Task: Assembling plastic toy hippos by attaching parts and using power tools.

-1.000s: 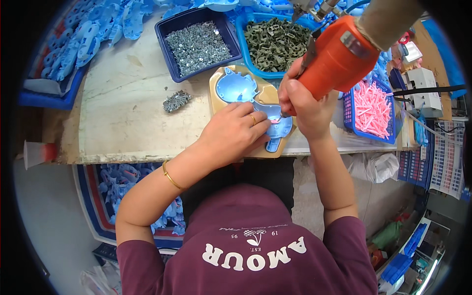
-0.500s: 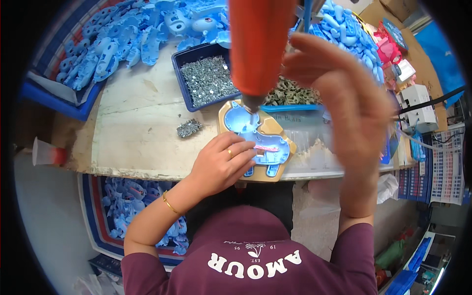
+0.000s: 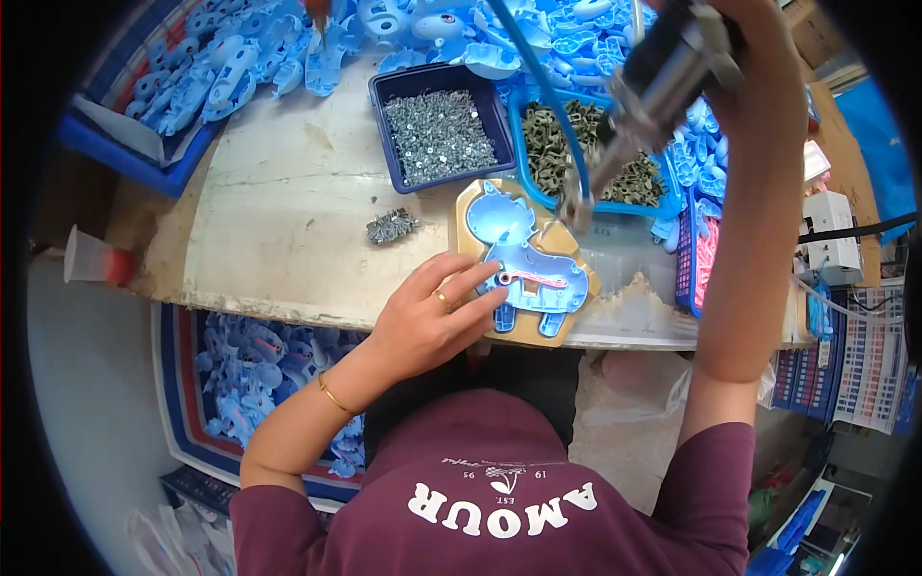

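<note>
A light blue animal-shaped plastic half-shell (image 3: 547, 261) lies hollow side up in a tan holder (image 3: 468, 204) near the table's front edge. Inside it are a thin pink strip (image 3: 540, 279) and a small dark ring (image 3: 505, 278). My left hand (image 3: 423, 312) is open, fingers stretched out, with fingertips on the shell's left edge beside the ring. My right hand (image 3: 764, 34), partly cut off at the top right, grips a black and silver tool (image 3: 663, 86) whose narrow front end points down at the shell. A blue hose (image 3: 549, 72) runs down to the tool's front.
Behind the holder stand a navy tray (image 3: 389, 158) of small metal screws and a blue tray (image 3: 523, 125) of grey-green clips. A small screw pile (image 3: 392, 227) lies to the left. Blue shells (image 3: 230, 77) heap at the back. A reddish tool (image 3: 317, 10) hangs at the top left.
The orange-red tool has swung from above the shell to the far left. My right hand, blurred and without a visible tool before, now holds the black and silver one. My left hand stays on the shell.
</note>
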Demonstrator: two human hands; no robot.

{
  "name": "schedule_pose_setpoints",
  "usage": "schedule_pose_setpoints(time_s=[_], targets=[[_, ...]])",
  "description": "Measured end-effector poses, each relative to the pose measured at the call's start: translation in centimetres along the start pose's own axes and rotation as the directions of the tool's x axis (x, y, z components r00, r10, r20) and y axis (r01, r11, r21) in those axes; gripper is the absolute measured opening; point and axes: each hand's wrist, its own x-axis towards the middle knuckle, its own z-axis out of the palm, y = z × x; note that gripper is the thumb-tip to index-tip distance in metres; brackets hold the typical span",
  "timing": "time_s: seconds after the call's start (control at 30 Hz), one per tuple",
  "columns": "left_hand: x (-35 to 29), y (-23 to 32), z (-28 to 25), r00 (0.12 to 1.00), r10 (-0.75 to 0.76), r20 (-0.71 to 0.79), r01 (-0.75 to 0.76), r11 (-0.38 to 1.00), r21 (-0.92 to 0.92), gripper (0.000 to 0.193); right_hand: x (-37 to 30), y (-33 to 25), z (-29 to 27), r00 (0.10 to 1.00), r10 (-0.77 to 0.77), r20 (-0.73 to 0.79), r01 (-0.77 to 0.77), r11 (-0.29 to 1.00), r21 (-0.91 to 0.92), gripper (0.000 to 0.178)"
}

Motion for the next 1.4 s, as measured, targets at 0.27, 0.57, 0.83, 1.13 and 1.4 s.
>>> schedule_pose_setpoints(time_s=[0.27, 0.57, 0.83, 1.13, 1.4], targets=[[-0.3, 0.1, 1.6, 0.997, -0.003, 0.073, 0.000, 0.999, 0.045, 0.041, -5.9, 4.9, 0.5, 0.951, -0.279, 0.136, 0.234, 0.932, 0.279, 0.022], [-0.4, 0.4, 1.7, 0.996, -0.016, 0.086, 0.005, 0.992, 0.123, 0.035, -7.3, 0.6, 6.5, 0.884, 0.276, -0.379, -0.253, 0.961, 0.111, 0.055], [0.7, 1.0, 1.9, 0.998, -0.024, 0.060, 0.021, 0.998, 0.057, 0.029, -4.2, -1.1, 2.6, 0.893, 0.106, -0.437, -0.129, 0.991, -0.024, 0.041], [2.8, 1.4, -6.9, 0.979, 0.003, 0.203, 0.059, 0.952, -0.299, 0.019, 2.2, 3.4, -8.0, 0.996, 0.079, 0.036, -0.079, 0.997, 0.010, 0.073], [-4.3, 4.9, -22.7, 0.211, -0.864, 0.457, 0.756, 0.441, 0.483, 0.035, -9.3, 18.2, -22.3, 0.751, 0.627, -0.207, -0.080, -0.224, -0.971, 0.040]])
